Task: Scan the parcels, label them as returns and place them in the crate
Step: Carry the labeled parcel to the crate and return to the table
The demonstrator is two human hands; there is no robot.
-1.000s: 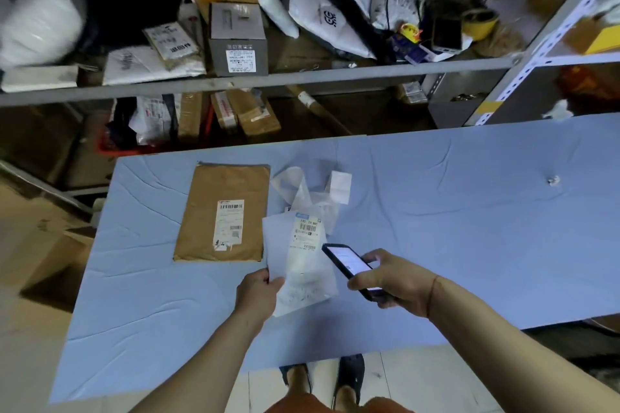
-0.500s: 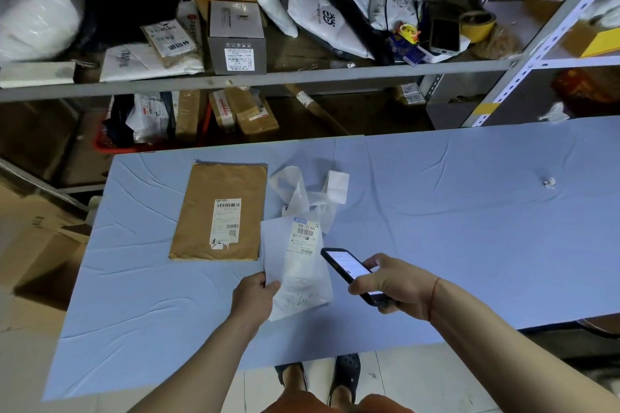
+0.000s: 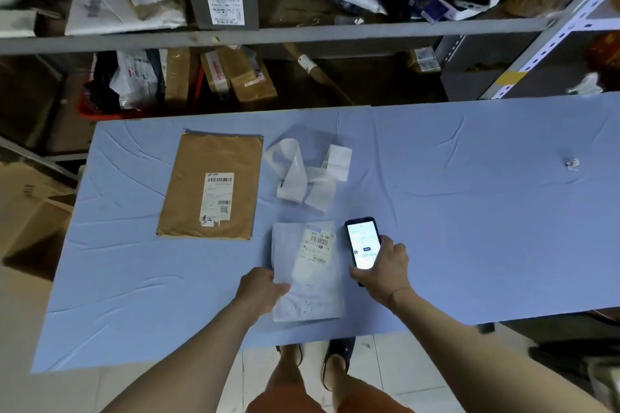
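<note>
A white plastic parcel [image 3: 307, 273] with a barcode label lies near the front edge of the blue table [image 3: 469, 211]. My left hand [image 3: 260, 290] pinches its left edge. My right hand [image 3: 382, 270] grips a black phone [image 3: 364, 245] with a lit screen, just right of the parcel's label. A brown padded envelope [image 3: 211, 186] with a white shipping label lies flat to the left. A curled strip of white label paper [image 3: 307, 176] sits behind the white parcel.
A red crate [image 3: 100, 111] with parcels stands on the floor behind the table, under a grey metal shelf [image 3: 268, 33] loaded with boxes and bags. A cardboard box [image 3: 27, 208] stands left of the table. A small crumpled scrap [image 3: 572, 164] lies at the right.
The white parcel has been drawn toward the front edge, away from the label strip and straightened. My right hand has turned the phone upright beside the parcel's label.
</note>
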